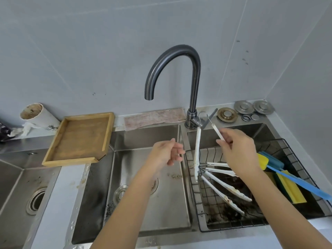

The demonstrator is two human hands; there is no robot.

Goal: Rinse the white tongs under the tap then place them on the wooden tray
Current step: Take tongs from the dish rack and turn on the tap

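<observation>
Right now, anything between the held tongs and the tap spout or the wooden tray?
Nothing visible. The right hand holds the white tongs right of the spout. The open left hand is lower. The wooden tray sits beyond it, empty.

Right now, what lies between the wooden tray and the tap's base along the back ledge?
In the head view, a stained pinkish cloth lies flat on the ledge between the wooden tray and the tap.

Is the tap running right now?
Off, as far as the view shows: no stream falls from the tap spout, and the sink floor below it shows no splashing.
</observation>
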